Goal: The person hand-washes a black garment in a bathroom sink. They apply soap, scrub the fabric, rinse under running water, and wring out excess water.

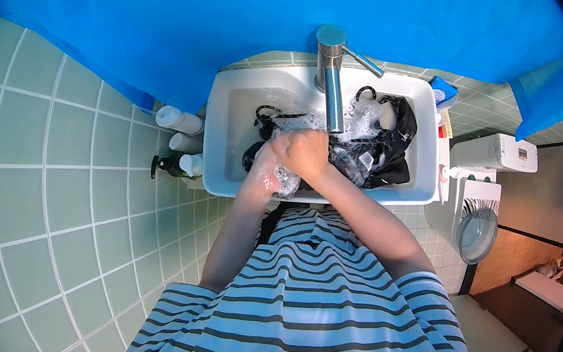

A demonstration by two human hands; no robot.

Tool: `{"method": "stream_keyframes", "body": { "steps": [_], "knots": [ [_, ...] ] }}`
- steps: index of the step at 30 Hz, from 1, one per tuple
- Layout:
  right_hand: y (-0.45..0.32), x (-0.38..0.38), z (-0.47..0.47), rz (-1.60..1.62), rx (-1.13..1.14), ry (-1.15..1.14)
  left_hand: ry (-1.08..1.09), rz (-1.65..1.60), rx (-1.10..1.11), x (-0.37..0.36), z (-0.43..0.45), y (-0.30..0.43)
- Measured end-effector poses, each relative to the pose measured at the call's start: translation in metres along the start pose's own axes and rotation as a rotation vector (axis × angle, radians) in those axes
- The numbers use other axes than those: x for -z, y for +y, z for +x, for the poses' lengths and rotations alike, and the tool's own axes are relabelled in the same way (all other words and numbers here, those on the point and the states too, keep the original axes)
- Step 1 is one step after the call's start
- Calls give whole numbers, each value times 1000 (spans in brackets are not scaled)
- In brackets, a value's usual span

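Both hands meet over soapy water in a white washbasin (430,143). My right hand (303,152) is curled, its knuckles up, pressed against my left hand (266,160). Foam covers part of the left hand and wrist, and its fingers are mostly hidden. Wet black fabric (397,138) with a small white tag (366,160) lies bunched in the basin, right of the hands. Black cords (269,109) curve out of the foam behind them. Whether either hand grips the fabric is hidden. A metal faucet (333,94) reaches over the basin, just beyond the right hand.
Several bottles stand left of the basin, among them a white one (179,119) and a dark pump bottle (167,165). Blue sheeting (284,3) hangs behind the faucet. A blue box (442,93) is beside the basin's right rim. A toilet (477,225) stands farther right.
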State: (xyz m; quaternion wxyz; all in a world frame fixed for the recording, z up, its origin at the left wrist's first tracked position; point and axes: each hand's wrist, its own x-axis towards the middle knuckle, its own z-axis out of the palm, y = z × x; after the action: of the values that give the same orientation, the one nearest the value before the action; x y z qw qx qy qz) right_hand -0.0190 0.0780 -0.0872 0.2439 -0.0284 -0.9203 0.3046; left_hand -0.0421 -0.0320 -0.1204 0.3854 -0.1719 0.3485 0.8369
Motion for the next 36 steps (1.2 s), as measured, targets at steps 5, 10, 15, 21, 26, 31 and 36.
{"method": "stream_keyframes", "body": {
  "steps": [5,10,15,21,26,31,36],
  "knots": [
    [-32,13,-21,70,485,-7,-572,-163,340,54,35,7],
    [1,9,-2,26,11,-15,-246,-73,134,11,7,-5],
    [47,2,2,113,-445,-158,22,-52,115,-59,-39,29],
    [50,48,16,467,-540,-383,-49,1101,-191,-17,-35,33],
    [76,71,10,374,-293,-633,20,568,-224,-46,-66,61],
    [88,66,-20,779,-403,-528,61,226,-253,-13,-47,56],
    [42,45,-18,672,-382,-343,110,54,-104,-24,-29,44]
  ]
}}
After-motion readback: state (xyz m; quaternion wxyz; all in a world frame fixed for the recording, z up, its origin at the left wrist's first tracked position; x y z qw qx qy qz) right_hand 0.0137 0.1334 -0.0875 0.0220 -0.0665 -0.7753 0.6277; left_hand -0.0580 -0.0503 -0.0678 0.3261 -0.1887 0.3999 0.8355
